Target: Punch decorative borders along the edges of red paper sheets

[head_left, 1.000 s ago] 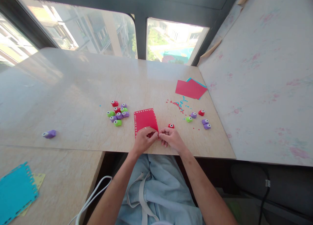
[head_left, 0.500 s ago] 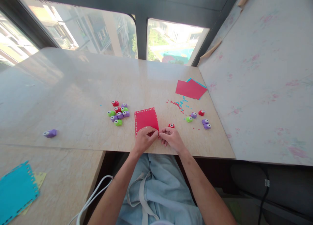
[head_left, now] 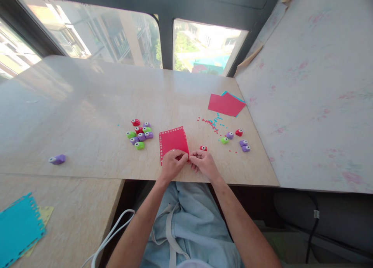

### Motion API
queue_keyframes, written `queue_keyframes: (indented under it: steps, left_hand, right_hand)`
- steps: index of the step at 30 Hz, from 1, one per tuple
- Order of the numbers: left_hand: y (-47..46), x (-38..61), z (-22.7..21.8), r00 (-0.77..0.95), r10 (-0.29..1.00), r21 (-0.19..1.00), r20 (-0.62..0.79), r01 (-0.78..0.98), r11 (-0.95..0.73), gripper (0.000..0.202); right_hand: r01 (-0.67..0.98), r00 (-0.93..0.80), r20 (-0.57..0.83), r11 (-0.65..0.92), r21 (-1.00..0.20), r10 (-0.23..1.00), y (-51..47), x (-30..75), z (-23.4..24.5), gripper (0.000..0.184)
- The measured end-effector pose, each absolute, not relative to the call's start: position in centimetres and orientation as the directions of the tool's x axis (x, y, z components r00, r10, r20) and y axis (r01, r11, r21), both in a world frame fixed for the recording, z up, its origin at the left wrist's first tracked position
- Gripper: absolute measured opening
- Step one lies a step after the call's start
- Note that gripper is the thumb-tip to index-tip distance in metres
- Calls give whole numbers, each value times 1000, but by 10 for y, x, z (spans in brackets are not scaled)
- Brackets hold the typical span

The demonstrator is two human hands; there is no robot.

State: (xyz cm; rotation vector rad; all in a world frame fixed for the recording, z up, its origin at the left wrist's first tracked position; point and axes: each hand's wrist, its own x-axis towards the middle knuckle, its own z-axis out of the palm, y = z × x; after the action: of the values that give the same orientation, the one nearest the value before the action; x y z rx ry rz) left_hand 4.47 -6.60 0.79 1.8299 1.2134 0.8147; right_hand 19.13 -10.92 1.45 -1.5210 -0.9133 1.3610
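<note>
Head view: tabletop (head_left: 96, 104); red sheet (head_left: 173, 139) near side, centre. Left hand (head_left: 171, 165): fingers closed on sheet's near right corner. Right hand (head_left: 205, 163): fingertips pinched together there, apparently on same edge. Red punch (head_left: 203, 148) just beyond. Best: left steadies, right pinches lightly, no creasing.

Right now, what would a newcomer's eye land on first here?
Probably the bright red paper sheet with its punched border, near the front edge of the table, partly under the left hand, with the right hand at its right edge. Next, likely the cluster of red, green and purple craft punches to its left.
</note>
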Motion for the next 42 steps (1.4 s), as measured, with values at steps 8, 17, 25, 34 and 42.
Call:
queue_keyframes:
  steps: [8,17,25,34,42]
  left_hand:
    - [-66,48,8,301,952,868,60,455,-199,24]
    - [-64,48,11,299,954,882,12,446,-151,24]
    - [-62,48,12,316,947,880,-48,461,-109,26]
    - [-62,48,14,317,947,888,-54,449,-99,26]
    - [-61,46,14,347,936,897,-52,428,-108,27]
  right_hand:
    - [-36,151,-351,-350,-936,924,-109,190,16,10]
    - [-40,163,-339,-337,-940,926,-109,190,15,10]
    - [-11,184,-322,-326,-945,929,-110,189,13,10]
    - [3,218,-316,-324,-946,924,-110,186,17,10]
    - [-12,209,-322,-327,-945,923,-111,187,18,9]
